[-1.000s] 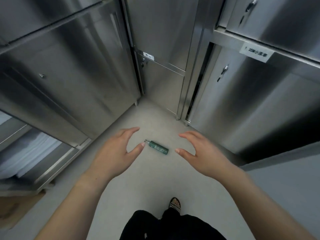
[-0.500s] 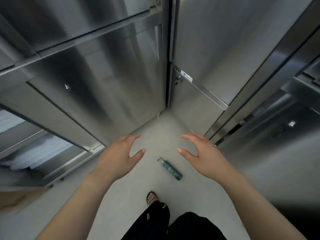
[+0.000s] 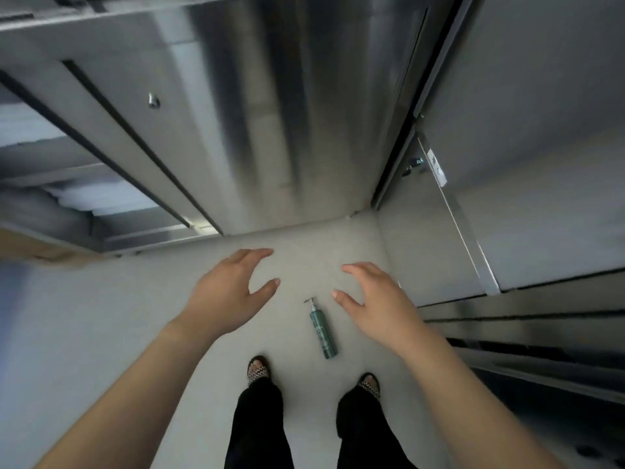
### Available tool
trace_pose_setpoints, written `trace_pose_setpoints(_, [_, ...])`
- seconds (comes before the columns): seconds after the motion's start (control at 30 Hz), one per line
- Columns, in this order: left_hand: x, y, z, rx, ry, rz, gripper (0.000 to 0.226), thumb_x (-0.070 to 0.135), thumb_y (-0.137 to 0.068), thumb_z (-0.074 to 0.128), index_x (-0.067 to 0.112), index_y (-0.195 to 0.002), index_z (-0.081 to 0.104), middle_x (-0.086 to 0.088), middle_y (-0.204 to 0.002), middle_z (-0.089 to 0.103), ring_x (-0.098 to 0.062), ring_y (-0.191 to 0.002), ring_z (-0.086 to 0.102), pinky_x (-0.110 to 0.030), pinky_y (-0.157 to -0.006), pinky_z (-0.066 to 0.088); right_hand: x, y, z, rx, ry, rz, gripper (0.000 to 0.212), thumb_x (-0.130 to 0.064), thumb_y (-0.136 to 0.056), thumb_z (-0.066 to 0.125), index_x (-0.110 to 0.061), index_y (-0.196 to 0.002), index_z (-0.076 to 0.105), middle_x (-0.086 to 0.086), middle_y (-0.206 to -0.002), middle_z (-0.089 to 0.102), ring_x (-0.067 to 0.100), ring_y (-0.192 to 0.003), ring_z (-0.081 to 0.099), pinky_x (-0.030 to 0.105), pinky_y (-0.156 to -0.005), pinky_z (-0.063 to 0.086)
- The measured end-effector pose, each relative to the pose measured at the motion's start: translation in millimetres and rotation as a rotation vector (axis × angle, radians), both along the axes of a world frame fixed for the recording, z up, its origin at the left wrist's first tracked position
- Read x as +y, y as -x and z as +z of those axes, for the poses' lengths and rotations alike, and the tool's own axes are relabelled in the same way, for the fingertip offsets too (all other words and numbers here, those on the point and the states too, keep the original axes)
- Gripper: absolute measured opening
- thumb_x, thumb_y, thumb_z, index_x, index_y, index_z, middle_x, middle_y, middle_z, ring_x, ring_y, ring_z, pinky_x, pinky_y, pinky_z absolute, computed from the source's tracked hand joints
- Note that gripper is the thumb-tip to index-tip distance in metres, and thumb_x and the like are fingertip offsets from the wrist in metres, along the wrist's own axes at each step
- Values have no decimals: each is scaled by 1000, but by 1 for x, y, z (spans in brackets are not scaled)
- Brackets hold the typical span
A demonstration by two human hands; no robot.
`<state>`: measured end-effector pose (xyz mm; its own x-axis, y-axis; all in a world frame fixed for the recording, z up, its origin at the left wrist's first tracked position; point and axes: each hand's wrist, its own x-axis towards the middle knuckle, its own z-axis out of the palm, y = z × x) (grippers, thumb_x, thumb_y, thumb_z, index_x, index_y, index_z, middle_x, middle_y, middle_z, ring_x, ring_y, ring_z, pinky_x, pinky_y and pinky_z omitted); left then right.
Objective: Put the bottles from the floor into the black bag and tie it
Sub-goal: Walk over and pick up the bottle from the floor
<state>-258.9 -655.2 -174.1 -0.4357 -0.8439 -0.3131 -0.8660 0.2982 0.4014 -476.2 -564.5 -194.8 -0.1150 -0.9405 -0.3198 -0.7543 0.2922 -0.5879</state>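
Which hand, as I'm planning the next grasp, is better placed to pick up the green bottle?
Probably the right. The right hand hovers open just beside the green bottle lying on the floor, its thumb near the pump; the left hand, also open and empty, is farther off.

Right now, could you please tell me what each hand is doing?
Left hand: open, fingers relaxed, holding nothing.
Right hand: open, holding nothing, above the green bottle lying on the floor.

We see one dark green pump bottle [image 3: 324, 333] lying on its side on the pale floor [image 3: 135, 316], lower centre of the frame, silver pump head pointing toward the top.
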Motion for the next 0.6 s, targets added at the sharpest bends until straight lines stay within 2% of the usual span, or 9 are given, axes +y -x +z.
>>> trace_pose_setpoints(0.1, [7,5,-36,-1,-47,108,51,51,-87,50,34,-135,41,8,-133,50,-8,-66,49,-33,-81,47,-11,11,-34,-12,-16,57,50,-44,-91,52,-19,-134,45,-3,-140,46,18,-127,43,35,-102,38])
trace_pose_setpoints(0.3, [14,-4,-153,6,-65,212,50,51,-87,49,33,-133,42,10,-135,48,-7,-65,51,-29,-77,41,-11,2,-159,59,-67,12,50,-42,-90,53,-18,-134,47,0,-140,45,22,-129,38,38,-101,38])
trace_pose_setpoints(0.47, [22,-5,-312,33,-107,253,50,49,-88,50,32,-135,41,8,-138,47,-21,-95,59,-30,-83,42,-13,-18,-320,29,-124,-5,53,-42,-90,53,-19,-136,42,4,-138,44,25,-128,37,38,-98,39])
trace_pose_setpoints(0.6, [27,-18,-466,-2,-121,200,51,49,-89,48,32,-136,40,9,-138,46,-21,-98,59,-28,-80,39,-5,-33,-475,-8,-178,-10,57,-42,-89,54,-21,-140,37,4,-144,37,24,-133,33,39,-104,37])
